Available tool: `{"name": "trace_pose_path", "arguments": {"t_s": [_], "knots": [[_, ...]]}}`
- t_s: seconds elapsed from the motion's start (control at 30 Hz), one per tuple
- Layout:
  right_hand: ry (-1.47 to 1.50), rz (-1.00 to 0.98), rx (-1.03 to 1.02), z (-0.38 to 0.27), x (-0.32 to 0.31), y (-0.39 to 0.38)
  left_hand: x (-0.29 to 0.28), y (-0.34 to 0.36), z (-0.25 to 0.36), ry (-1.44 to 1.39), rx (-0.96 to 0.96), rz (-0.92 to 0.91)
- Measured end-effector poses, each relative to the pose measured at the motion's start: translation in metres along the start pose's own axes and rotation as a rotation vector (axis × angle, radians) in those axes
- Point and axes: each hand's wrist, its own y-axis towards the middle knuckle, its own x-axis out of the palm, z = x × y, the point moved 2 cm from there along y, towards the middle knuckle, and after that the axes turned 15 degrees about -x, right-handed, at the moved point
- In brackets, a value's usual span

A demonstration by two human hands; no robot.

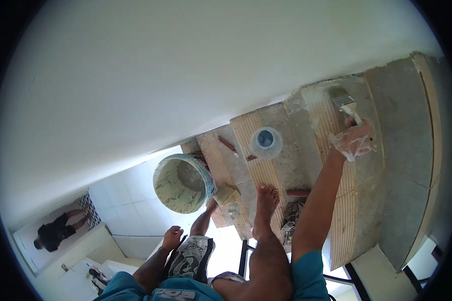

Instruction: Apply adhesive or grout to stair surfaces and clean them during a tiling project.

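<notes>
My right hand, in a thin clear plastic glove, is closed round the handle of a paintbrush. The brush head rests on or just over a grey stair tread, close to the white wall, where the surface looks wet. Down by my knee, my left hand is bare, its fingers loosely bent and apart, with nothing seen in it. Between my hands, a translucent plastic tub stands on a lower step; what is inside it is unclear.
A big paint-smeared bucket stands lower down at the left. A reddish-handled tool lies on a step, and a crumpled patterned cloth is near my foot. The white wall borders the stairs. Another person is far left.
</notes>
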Motion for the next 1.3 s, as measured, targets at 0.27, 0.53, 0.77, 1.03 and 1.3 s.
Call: {"name": "trace_pose_path", "arguments": {"t_s": [0.27,0.53,0.77,1.03,1.3], "knots": [[1.141,-0.135,0.785,-0.063,-0.048,0.004,0.002,0.005,-0.015,-0.034,-0.005,-0.030],[0.808,-0.356,0.564,-0.055,-0.051,0.028,0.002,0.003,-0.007,0.035,0.027,0.008],[0.182,-0.014,-0.153,-0.003,-0.002,0.024,-0.006,-0.003,-0.008,-0.002,-0.008,0.021],[0.762,0.056,0.500,0.004,0.017,0.007,-0.003,-0.002,-0.002,0.017,-0.035,-0.011],[0.282,-0.355,-0.142,-0.028,-0.071,0.016,0.001,0.002,0.003,-0.008,-0.010,-0.017]]}}
